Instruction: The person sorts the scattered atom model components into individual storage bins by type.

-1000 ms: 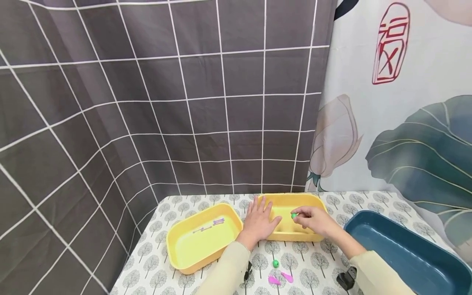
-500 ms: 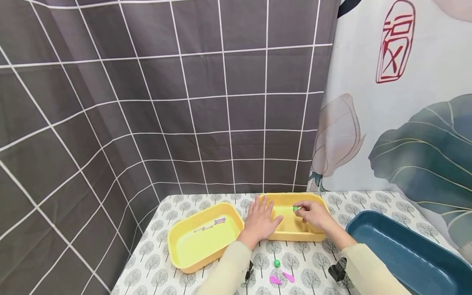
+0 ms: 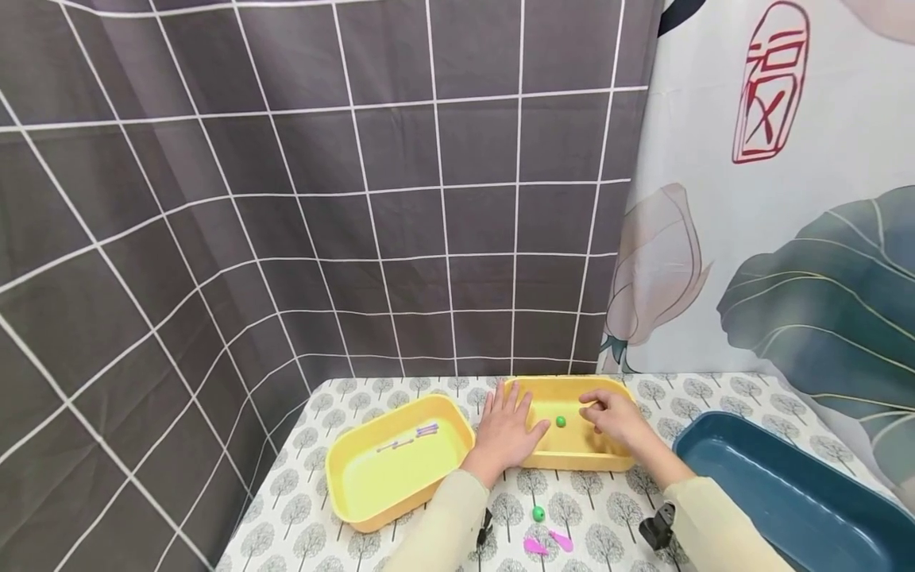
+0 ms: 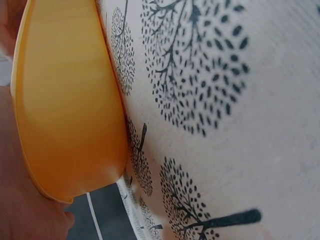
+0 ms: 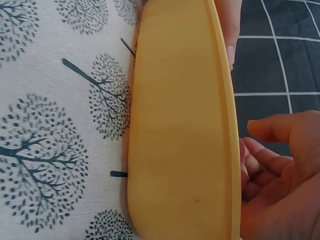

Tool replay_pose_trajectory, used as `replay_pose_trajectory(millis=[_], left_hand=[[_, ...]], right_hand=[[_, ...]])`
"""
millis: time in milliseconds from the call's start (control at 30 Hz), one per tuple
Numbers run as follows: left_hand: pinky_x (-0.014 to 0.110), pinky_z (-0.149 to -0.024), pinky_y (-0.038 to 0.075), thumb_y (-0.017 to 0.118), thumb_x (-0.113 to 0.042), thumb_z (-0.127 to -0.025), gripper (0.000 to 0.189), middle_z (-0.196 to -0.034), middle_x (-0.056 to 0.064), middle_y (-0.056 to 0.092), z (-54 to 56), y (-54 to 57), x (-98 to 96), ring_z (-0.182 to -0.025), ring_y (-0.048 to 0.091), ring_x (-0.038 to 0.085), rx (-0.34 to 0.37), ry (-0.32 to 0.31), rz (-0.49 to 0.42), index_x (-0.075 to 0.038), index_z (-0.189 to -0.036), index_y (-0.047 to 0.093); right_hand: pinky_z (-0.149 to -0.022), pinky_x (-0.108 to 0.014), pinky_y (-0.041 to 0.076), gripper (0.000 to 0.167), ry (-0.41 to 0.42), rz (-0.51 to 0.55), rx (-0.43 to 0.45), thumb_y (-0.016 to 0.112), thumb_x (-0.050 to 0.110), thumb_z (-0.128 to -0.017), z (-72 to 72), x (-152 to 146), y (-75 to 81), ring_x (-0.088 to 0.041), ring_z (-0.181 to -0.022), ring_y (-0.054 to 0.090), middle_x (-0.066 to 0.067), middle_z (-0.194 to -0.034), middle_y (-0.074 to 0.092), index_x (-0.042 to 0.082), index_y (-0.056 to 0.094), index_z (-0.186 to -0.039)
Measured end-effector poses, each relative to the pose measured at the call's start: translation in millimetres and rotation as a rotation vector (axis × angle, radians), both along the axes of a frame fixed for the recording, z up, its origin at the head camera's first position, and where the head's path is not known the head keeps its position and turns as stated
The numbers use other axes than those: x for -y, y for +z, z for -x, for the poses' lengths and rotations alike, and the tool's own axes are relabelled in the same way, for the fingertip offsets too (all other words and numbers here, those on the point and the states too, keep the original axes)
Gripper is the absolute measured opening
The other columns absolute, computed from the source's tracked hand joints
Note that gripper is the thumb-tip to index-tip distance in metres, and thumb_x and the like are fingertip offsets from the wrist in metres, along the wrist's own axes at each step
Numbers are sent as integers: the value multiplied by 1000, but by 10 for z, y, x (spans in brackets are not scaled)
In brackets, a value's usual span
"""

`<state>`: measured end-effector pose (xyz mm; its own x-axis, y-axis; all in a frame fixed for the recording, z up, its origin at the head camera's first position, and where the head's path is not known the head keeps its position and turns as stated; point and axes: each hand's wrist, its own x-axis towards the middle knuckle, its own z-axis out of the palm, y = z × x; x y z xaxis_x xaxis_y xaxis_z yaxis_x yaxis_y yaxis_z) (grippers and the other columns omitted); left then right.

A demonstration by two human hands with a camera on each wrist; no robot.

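Observation:
My left hand [image 3: 503, 433] rests with spread fingers over the left end of a yellow plastic bin [image 3: 579, 459]. In the left wrist view, that hand is at the rim of the bin [image 4: 70, 100]. Inside the bin is a small green ball [image 3: 561, 422], apart from both hands. Just right of the ball, my right hand [image 3: 613, 419] hovers over the bin, fingers loosely bent and holding nothing. In the right wrist view, thumb and forefinger of the right hand [image 5: 287, 165] stand apart beside the bin wall [image 5: 185, 125].
Another green ball [image 3: 538, 513] and two pink teardrop-shaped pieces [image 3: 561, 541] lie on the tree-print tablecloth [image 3: 443, 548] in front. A second yellow bin [image 3: 372, 520] at left holds thin purple sticks [image 3: 426, 430]. A dark blue bin [image 3: 779, 485] stands at right.
My right hand has let go of the green ball, which is now inside the yellow bin. The right hand has shifted slightly right of it. My left hand has kept its place.

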<state>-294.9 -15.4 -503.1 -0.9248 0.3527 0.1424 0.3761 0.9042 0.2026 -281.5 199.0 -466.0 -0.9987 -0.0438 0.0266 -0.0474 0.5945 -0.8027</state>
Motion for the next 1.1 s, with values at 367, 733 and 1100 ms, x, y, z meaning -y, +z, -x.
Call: replay_pose_trajectory(millis=[367, 733, 1100], left_hand=[[51, -126, 15, 36, -59, -104, 67, -168, 7, 23, 21, 10, -11, -156, 11, 34, 4, 6, 4, -19, -157, 39], [50, -126, 14, 32, -61, -104, 69, -168, 7, 22, 3, 48, -2, -156, 9, 32, -8, 7, 20, -19, -158, 38], [51, -126, 14, 34, -60, -104, 68, -168, 7, 23, -9, 25, -9, -157, 7, 31, -8, 5, 9, -18, -158, 38]], right_hand=[[-60, -22, 46, 14, 83, -65, -242, 71, 6, -91, -311, 95, -33, -8, -69, 52, 2, -80, 63, 1, 71, -104], [-65, -21, 50, 19, 272, -16, -177, 72, 19, -93, -647, 143, -65, -2, -71, 55, 4, -84, 66, 7, 73, -108], [-67, -21, 51, 26, 483, 54, -116, 69, 20, -96, -749, 179, -233, -1, -75, 55, 8, -88, 64, 2, 71, -115]])
